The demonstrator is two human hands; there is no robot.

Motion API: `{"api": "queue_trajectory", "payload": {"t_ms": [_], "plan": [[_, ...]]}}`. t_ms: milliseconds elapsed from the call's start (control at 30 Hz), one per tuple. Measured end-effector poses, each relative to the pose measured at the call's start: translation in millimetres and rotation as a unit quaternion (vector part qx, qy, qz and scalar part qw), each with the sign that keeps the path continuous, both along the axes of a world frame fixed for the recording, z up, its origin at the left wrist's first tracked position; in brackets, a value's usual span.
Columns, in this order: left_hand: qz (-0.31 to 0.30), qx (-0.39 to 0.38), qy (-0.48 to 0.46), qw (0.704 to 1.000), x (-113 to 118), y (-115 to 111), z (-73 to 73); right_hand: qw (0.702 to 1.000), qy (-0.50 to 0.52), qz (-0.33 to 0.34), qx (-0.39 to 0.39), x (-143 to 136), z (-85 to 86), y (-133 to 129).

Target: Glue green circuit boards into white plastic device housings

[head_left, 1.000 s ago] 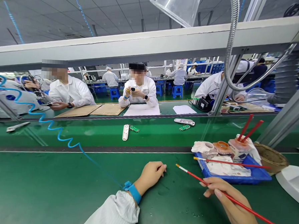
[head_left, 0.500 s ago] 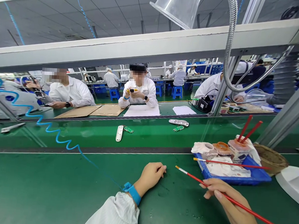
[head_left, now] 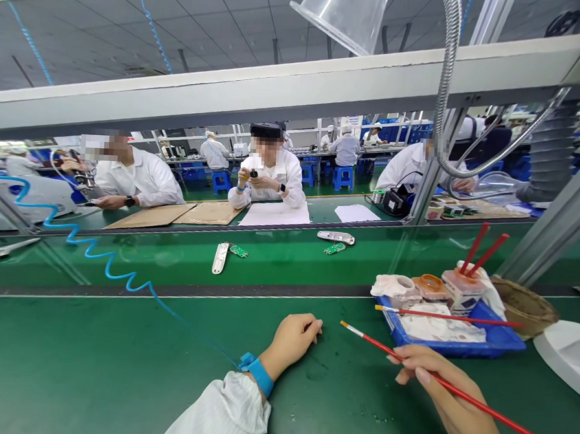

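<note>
My left hand [head_left: 293, 339], with a blue band [head_left: 257, 373] at its wrist, rests on the green table [head_left: 93, 355], its fingers curled in and no object visible in them. My right hand [head_left: 444, 387] pinches a red paintbrush [head_left: 484, 408], whose yellowish tip points up and left between the hands. Just beyond that hand stands a blue tray [head_left: 458, 349] with white cloth [head_left: 434, 327], an orange-rimmed jar [head_left: 432, 286] and a bottle [head_left: 462, 294] holding red sticks. A second red brush [head_left: 459, 318] lies across the tray.
Beyond the table, a green conveyor belt [head_left: 278, 262] carries two white casings [head_left: 220, 259] with green boards [head_left: 238, 250]. A coiled blue cord [head_left: 116, 274] reaches the left wrist. A wicker basket [head_left: 523, 307] and a white base [head_left: 567, 361] stand right. People in white sit opposite.
The casings and boards on the belt have shifted left, as has the white strip at the far left. Both of my hands and the brush stay in place.
</note>
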State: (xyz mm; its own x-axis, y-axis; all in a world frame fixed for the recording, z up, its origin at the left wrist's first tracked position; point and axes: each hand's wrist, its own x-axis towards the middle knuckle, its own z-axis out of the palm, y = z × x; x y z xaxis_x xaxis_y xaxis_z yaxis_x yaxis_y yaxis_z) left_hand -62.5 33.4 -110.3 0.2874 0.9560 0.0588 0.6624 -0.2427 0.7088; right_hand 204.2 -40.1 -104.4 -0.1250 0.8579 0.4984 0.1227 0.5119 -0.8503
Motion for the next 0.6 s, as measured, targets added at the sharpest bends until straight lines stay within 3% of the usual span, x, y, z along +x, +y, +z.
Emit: {"api": "queue_trajectory", "payload": {"t_ms": [333, 433, 600], "plan": [[0.018, 0.031, -0.022, 0.999, -1, 10, 0.2, 0.999, 0.038, 0.004, -0.016, 0, -1.4, 0], [0.042, 0.064, -0.023, 0.997, -6, 37, 7.7, 0.998, 0.062, -0.009, -0.011, -3, 2.9, -4], [0.082, 0.123, 0.020, 0.989, -10, 114, 24.1, 0.995, 0.071, -0.074, 0.012, 12, 2.2, -3]]}}
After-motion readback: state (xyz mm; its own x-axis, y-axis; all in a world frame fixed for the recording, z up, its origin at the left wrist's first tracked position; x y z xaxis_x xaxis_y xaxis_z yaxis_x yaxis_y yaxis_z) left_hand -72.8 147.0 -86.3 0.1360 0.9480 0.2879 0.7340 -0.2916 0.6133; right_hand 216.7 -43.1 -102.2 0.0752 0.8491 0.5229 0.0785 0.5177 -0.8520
